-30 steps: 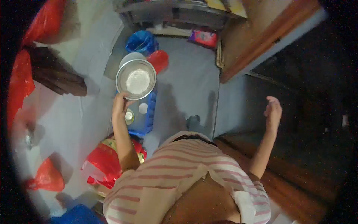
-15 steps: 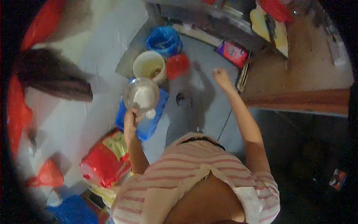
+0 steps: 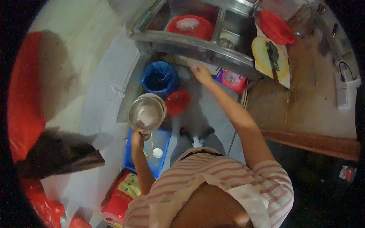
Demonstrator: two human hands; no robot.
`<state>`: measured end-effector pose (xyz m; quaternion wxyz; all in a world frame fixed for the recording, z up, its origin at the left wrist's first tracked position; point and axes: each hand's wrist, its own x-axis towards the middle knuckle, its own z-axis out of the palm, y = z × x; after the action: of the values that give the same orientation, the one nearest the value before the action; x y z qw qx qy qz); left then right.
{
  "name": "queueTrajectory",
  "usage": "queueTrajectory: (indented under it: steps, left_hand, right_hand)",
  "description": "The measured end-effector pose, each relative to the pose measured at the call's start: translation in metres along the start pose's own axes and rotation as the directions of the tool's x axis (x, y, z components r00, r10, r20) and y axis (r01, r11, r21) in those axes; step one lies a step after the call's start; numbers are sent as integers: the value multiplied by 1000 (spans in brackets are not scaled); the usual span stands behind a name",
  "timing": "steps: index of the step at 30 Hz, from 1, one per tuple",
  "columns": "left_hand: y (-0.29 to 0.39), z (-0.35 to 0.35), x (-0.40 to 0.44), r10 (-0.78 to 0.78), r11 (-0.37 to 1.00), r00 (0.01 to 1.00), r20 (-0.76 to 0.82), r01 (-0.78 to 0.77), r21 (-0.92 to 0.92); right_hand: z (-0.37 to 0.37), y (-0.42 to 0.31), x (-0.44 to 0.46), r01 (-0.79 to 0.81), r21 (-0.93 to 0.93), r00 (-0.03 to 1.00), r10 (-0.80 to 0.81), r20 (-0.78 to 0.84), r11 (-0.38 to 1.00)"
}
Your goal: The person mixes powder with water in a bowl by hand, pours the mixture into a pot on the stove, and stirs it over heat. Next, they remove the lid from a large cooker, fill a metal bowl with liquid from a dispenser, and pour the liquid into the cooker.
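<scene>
shirt [image 3: 178,182]: cream, pinkish-red stripes, loose cut | right sleeve [image 3: 280,192]: short, same stripes | collar [image 3: 243,190]: plain off-white, wide, folded flat, open neckline at the near side | waistband [image 3: 201,153]: dark, narrow, at the shirt's far edge | trousers [image 3: 215,144]: grey | footwear [image 3: 207,132]: dark, details unclear | left hand [image 3: 138,136], right hand [image 3: 200,72]: bare

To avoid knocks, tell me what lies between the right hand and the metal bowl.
Between the right hand and the bowl, the head view shows a blue-lined bin and red container.

One head-worn camera looks steeply down past the chest.
</scene>
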<state>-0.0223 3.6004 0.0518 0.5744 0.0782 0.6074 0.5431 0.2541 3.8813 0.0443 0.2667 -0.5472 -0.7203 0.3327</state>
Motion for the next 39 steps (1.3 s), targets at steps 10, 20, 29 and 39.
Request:
queueTrajectory:
  steps: [10, 20, 29, 39]
  left_hand:
    - [32, 189, 100, -61, 998, 957, 284, 52, 37]
    - [4, 374, 165, -147, 983, 910, 388, 92, 156]
    - [73, 524, 190, -260, 838, 829, 495, -62, 542]
    - [49, 486, 598, 0, 945, 976, 218, 71, -319]
  right_hand:
    - [-187, 190, 0, -264, 142, 948, 284, -141, 954]
    - [-245, 169, 55, -287, 674, 955, 254, 151, 681]
    - [-267, 176, 72, -379, 652, 892, 446, 71, 656]
    - [-282, 192, 87, -338, 802, 603, 768, -216, 492]
